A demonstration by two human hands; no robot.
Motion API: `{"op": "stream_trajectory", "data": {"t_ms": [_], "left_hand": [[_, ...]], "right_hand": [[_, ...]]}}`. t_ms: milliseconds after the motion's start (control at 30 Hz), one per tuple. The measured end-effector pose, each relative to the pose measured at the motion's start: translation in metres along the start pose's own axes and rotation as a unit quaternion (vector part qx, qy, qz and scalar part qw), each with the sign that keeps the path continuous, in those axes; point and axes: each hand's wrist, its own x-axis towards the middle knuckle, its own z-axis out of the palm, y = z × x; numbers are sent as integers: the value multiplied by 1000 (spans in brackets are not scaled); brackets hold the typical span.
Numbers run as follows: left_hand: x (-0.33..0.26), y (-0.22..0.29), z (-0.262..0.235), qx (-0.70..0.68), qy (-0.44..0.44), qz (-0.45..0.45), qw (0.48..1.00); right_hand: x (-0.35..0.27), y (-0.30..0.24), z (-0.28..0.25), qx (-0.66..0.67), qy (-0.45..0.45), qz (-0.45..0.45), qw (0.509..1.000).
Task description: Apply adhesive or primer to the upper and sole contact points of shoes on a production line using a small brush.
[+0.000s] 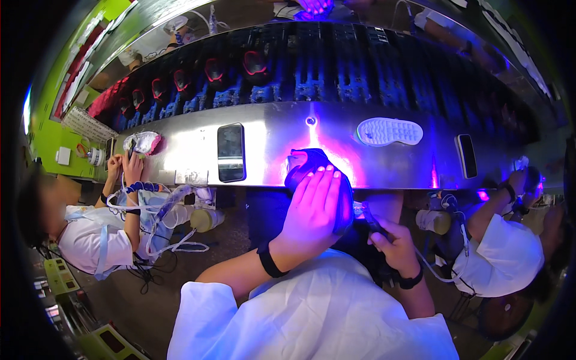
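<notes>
**Dark shoe upper held under violet light at the steel desk**

Against the near edge of the steel desk, the left hand lies flat and spread over a dark shoe upper, pressing it down with straight fingers. The upper rests half on the desk edge and half over the person's lap, directly under a small violet lamp spot. The right hand is just to the right of the upper and a little nearer the body; it is clenched around a thin dark tool whose tip points at the upper's side.

To do this step well, I judge that the left palm should keep the upper steady and well lit, with the fingers away from the tool tip, so the right hand can work along the seam in short, controlled strokes.

Beyond the upper, a phone lies to the left and a white sole to the right, both well apart from it. The desk edge runs just under the upper, so it could slip off toward the lap. Co-workers sit on both sides, and the one on the right is closer, so elbow room there seems limited.
</notes>
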Motion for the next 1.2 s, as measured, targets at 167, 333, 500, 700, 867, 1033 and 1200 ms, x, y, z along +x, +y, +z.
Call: {"op": "stream_trajectory", "data": {"t_ms": [167, 333, 500, 700, 867, 1033, 1200], "left_hand": [[35, 6, 19, 41, 14, 0, 999], [68, 4, 20, 21, 5, -30, 999], [89, -16, 19, -30, 18, -48, 998], [114, -55, 3, -99, -26, -96, 990], [111, -83, 4, -71, -22, -96, 993], [98, -105, -13, 16, -109, -33, 993], [70, -125, -16, -35, -120, -32, 992]], "right_hand": [[-7, 8, -9, 35, 43, -32, 998], [13, -11, -14, -106, 136, -91, 981], [41, -66, -29, -280, 148, -108, 942], [85, -85, -26, -362, 127, -149, 911], [118, -83, -14, -367, 136, -168, 905], [125, -36, -10, -216, 159, -126, 955], [117, -38, -9, -94, 104, -25, 990]]}}
